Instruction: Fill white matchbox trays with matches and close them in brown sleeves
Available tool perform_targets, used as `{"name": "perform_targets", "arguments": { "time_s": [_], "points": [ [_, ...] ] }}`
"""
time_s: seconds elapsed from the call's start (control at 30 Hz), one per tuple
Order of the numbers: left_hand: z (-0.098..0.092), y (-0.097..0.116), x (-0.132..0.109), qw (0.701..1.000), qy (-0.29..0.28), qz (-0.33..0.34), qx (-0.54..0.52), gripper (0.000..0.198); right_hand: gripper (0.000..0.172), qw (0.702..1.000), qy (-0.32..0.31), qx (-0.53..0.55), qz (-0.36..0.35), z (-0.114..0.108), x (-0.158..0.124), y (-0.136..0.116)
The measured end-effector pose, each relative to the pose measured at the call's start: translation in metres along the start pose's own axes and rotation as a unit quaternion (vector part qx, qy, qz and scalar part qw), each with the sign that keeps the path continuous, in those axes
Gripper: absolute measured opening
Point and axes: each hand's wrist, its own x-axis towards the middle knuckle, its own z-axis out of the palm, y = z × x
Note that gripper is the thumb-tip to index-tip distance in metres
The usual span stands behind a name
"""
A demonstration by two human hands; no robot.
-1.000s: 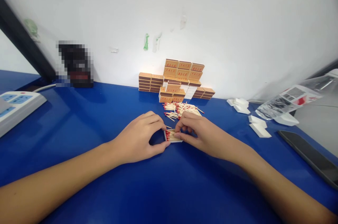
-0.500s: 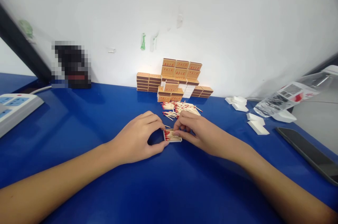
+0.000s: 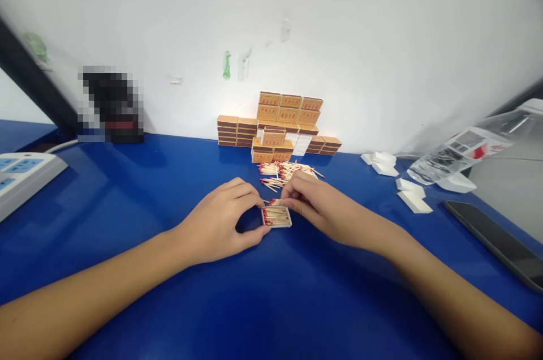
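Note:
A small white matchbox tray point(image 3: 290, 223) lies on the blue table, with red-tipped matches point(image 3: 275, 215) lying side by side in it. My left hand point(image 3: 224, 215) grips the tray's left end between thumb and fingers. At the tray's far edge, my right hand point(image 3: 316, 201) pinches a few matches point(image 3: 275, 201), their red heads pointing left. Just beyond the hands spreads a loose pile of matches point(image 3: 292, 170). Behind that pile stand stacked matchboxes point(image 3: 280, 116) against the wall, orange-brown with dark striking sides.
White folded paper pieces point(image 3: 414, 201), a tilted clear plastic bottle point(image 3: 453, 153) and a black phone point(image 3: 496, 241) lie to the right. On the left is a power strip point(image 3: 36, 176); a blurred dark object point(image 3: 114, 108) stands by the wall point(image 3: 360, 37).
My right hand has shifted slightly up and away from the tray's inside, uncovering the matches there, with a few matches now showing at its fingertips. My left hand keeps its hold.

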Motion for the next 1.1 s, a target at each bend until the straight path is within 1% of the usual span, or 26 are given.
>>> {"name": "perform_targets", "arguments": {
  "time_s": [0.1, 0.17, 0.27, 0.33, 0.4, 0.5, 0.57, 0.67, 0.9, 1.0, 1.1],
  "points": [
    [-0.001, 0.001, 0.0, 1.0, -0.001, 0.0, -0.003, 0.019, 0.024, 0.998, 0.064, -0.027, 0.002, -0.001, 0.003, 0.016],
    [-0.001, 0.001, 0.0, 1.0, -0.002, 0.0, -0.004, 0.019, 0.022, 0.993, 0.098, -0.066, 0.015, 0.0, 0.005, 0.028],
    [-0.001, 0.001, -0.001, 1.0, -0.006, 0.002, -0.004, 0.019, 0.016, 0.988, 0.111, -0.109, 0.019, 0.003, 0.006, 0.034],
    [-0.001, 0.002, -0.001, 1.0, -0.003, 0.003, -0.003, 0.019, 0.013, 0.99, 0.11, -0.088, -0.003, 0.005, 0.006, 0.027],
    [-0.001, 0.002, -0.001, 1.0, -0.001, 0.003, -0.003, 0.019, 0.012, 0.994, 0.097, -0.046, -0.024, 0.005, 0.004, 0.015],
    [0.0, 0.001, -0.001, 1.0, -0.001, 0.004, -0.005, 0.019, 0.009, 0.997, 0.056, -0.01, -0.044, 0.006, 0.001, -0.002],
    [0.0, 0.0, -0.001, 1.0, -0.003, 0.003, -0.003, 0.019, 0.009, 0.998, 0.031, -0.011, -0.047, 0.007, 0.0, -0.007],
    [0.001, -0.001, 0.0, 1.0, -0.005, 0.004, 0.0, 0.02, 0.01, 0.999, 0.014, -0.028, -0.039, 0.008, 0.0, -0.007],
    [0.0, 0.001, 0.0, 1.0, -0.011, 0.002, -0.001, 0.019, 0.012, 0.997, 0.014, -0.066, -0.03, 0.011, 0.0, -0.006],
    [0.0, 0.001, -0.001, 1.0, -0.009, 0.002, 0.003, 0.019, 0.01, 0.998, 0.013, -0.053, -0.038, 0.009, -0.001, -0.007],
    [0.001, 0.0, -0.001, 1.0, -0.001, 0.004, 0.004, 0.019, 0.007, 0.999, -0.007, -0.027, -0.032, 0.004, -0.002, -0.008]
  ]
}}
